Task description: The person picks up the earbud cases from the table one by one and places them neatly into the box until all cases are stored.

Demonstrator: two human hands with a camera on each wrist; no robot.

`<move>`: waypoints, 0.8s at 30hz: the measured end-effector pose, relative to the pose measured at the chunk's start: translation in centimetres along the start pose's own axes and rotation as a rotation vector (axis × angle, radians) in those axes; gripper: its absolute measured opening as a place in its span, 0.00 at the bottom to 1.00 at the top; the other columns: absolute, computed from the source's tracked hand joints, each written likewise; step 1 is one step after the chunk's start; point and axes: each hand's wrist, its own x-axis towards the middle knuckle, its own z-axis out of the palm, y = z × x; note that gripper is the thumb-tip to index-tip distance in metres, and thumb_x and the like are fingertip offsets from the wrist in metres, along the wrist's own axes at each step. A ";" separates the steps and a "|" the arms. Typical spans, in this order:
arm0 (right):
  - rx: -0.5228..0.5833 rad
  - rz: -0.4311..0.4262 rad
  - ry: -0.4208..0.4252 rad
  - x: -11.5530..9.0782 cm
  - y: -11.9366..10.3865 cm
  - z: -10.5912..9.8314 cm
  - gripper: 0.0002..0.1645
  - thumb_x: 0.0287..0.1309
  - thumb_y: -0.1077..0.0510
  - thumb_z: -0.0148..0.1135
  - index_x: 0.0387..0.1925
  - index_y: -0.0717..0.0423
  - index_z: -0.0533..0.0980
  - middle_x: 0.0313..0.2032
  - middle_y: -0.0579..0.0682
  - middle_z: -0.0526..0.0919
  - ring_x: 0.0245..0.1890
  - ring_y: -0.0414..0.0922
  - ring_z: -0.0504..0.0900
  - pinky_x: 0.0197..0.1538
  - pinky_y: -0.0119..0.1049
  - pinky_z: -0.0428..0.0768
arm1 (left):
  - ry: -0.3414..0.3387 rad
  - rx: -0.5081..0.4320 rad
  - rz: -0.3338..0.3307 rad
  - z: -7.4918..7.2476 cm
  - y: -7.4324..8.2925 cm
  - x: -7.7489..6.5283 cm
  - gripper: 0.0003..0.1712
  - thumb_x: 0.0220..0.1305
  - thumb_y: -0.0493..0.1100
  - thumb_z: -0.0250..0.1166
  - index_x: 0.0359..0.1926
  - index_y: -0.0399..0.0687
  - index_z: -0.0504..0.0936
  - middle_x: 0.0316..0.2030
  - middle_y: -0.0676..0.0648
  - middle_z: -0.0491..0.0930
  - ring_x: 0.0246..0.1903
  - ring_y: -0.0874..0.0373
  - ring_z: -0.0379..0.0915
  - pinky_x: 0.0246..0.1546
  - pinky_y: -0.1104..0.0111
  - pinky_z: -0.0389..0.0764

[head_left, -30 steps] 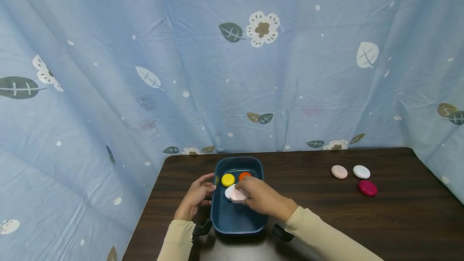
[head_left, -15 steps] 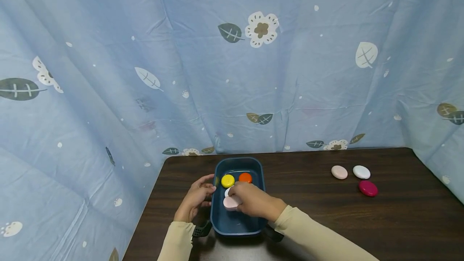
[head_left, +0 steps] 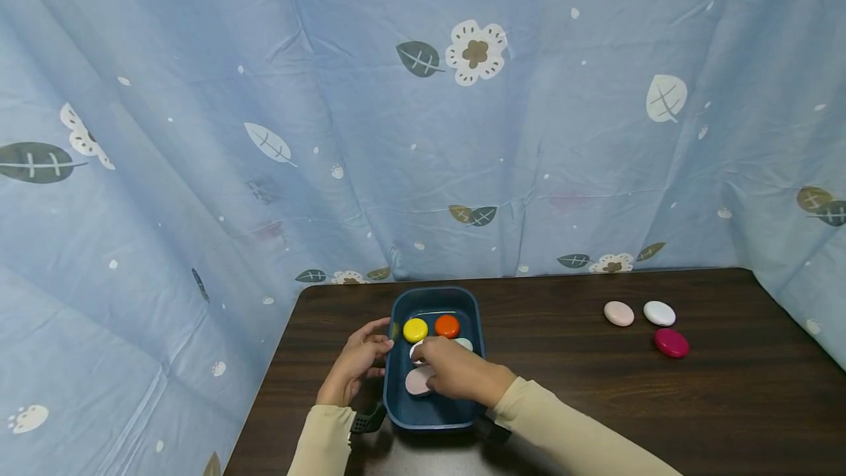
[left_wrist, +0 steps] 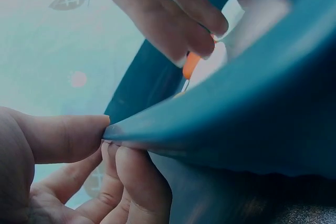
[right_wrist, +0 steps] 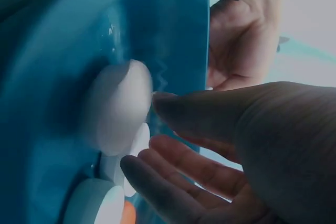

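A deep blue rectangular box (head_left: 432,415) stands near the table's front edge. My left hand (head_left: 357,358) pinches its left rim between thumb and fingers, as the left wrist view shows. Over the box reaches my right hand (head_left: 459,371), thumb and fingers spread apart. At its thumb tip is a pale pink rounded disc (right_wrist: 118,109), blurred, low inside the box. Farther back in the box lie a yellow disc (head_left: 415,330) and an orange disc (head_left: 446,326). A white disc (head_left: 416,352) and a pale greenish disc (head_left: 465,344) are partly hidden by the right hand.
On the dark wooden table (head_left: 562,358), to the right, sit a pale pink disc (head_left: 618,314), a white disc (head_left: 659,314) and a crimson disc (head_left: 671,343). A blue patterned curtain (head_left: 370,131) hangs behind the table.
My right hand has moved left and toward me inside the box with the pink disc, then its fingers have parted from it. The left hand has stayed on the rim.
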 end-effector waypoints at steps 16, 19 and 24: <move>0.185 -0.001 0.360 -6.1 5.2 -2.6 0.19 0.58 0.75 0.71 0.52 0.67 0.83 0.48 0.60 0.85 0.45 0.58 0.86 0.47 0.48 0.88 | -0.007 -0.003 -0.005 0.1 0.3 0.1 0.29 0.74 0.34 0.60 0.74 0.42 0.71 0.50 0.36 0.79 0.39 0.49 0.79 0.33 0.64 0.85; 0.173 0.017 0.440 -7.6 6.6 -3.1 0.19 0.57 0.75 0.71 0.51 0.65 0.83 0.48 0.59 0.85 0.46 0.58 0.87 0.47 0.49 0.88 | -0.004 -0.001 -0.005 0.0 0.3 0.1 0.29 0.75 0.34 0.60 0.74 0.42 0.71 0.50 0.36 0.78 0.39 0.49 0.79 0.33 0.64 0.85; 0.124 0.062 0.542 -10.1 8.8 -3.5 0.20 0.56 0.75 0.73 0.50 0.63 0.83 0.47 0.57 0.86 0.44 0.56 0.88 0.46 0.49 0.88 | 0.006 0.005 -0.012 0.1 0.0 0.2 0.29 0.75 0.34 0.59 0.75 0.43 0.71 0.51 0.36 0.78 0.40 0.49 0.79 0.33 0.64 0.84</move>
